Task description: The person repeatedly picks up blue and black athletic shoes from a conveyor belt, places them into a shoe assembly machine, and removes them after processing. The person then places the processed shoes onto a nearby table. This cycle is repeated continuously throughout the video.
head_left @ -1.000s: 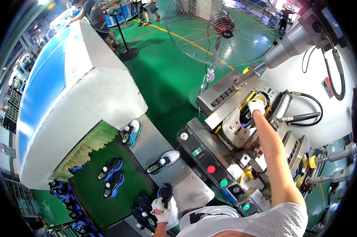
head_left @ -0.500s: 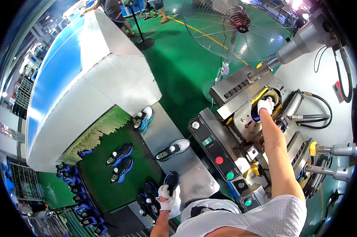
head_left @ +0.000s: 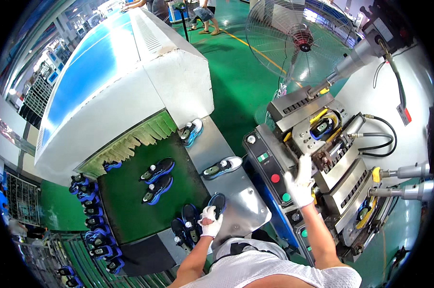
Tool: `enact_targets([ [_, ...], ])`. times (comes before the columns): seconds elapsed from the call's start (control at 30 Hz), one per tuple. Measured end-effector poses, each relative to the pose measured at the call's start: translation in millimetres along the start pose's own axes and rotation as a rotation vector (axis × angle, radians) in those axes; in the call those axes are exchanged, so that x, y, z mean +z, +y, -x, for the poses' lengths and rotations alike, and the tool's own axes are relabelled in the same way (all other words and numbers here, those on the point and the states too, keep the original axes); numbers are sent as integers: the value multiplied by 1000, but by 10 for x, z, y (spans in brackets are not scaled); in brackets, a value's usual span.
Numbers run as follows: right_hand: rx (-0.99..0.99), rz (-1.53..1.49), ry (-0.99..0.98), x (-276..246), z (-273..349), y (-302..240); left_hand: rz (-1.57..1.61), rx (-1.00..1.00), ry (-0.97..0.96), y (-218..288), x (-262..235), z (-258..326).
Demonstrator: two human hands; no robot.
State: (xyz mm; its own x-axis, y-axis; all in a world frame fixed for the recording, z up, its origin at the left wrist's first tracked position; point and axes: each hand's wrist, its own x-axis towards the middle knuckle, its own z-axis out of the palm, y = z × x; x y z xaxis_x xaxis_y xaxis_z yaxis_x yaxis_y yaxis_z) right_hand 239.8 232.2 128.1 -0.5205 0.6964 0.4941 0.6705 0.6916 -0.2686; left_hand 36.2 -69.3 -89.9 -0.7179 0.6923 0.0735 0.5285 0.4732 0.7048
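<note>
My left hand (head_left: 210, 223), in a white glove, grips the heel end of a dark shoe (head_left: 218, 203) on the metal side table (head_left: 248, 201). Two more dark shoes with blue soles, one of them a shoe (head_left: 191, 218) right beside this hand, lie to its left. My right hand (head_left: 300, 185), gloved too, is empty with its fingers stretched apart, above the edge of the press's control panel, close to a green button (head_left: 286, 197). A black and blue shoe (head_left: 321, 127) sits in the press (head_left: 307, 139), between yellow pads. Its toe end is hard to make out.
A green conveyor belt (head_left: 130, 211) carries a pair of shoes (head_left: 157, 188) out from a white tunnel housing (head_left: 173, 79). Two light-toed shoes stand on the metal table, one a white-toed shoe (head_left: 223, 167). Several shoes line the belt's left edge. A large fan (head_left: 302, 41) stands beyond the press.
My right hand has left the shoe in the press and come back toward me over the control panel. My left hand stays at the dark shoe. The view has shifted slightly.
</note>
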Motion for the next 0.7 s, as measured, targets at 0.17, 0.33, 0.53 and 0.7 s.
enact_targets([
  [0.17,-98,769,-211,940,1586,871,47,22,-77,116,5,-154],
  [0.33,219,78,-420,324,1303,251,-63,67,-128,46,-182,-112],
  [0.53,217,-257,-356,-607,1793,-452,-100,-25,-102,-3,-149,-165],
  [0.7,445,-336,-560,-1005,2492,-375,80,-203,-97,111,-115,-73],
])
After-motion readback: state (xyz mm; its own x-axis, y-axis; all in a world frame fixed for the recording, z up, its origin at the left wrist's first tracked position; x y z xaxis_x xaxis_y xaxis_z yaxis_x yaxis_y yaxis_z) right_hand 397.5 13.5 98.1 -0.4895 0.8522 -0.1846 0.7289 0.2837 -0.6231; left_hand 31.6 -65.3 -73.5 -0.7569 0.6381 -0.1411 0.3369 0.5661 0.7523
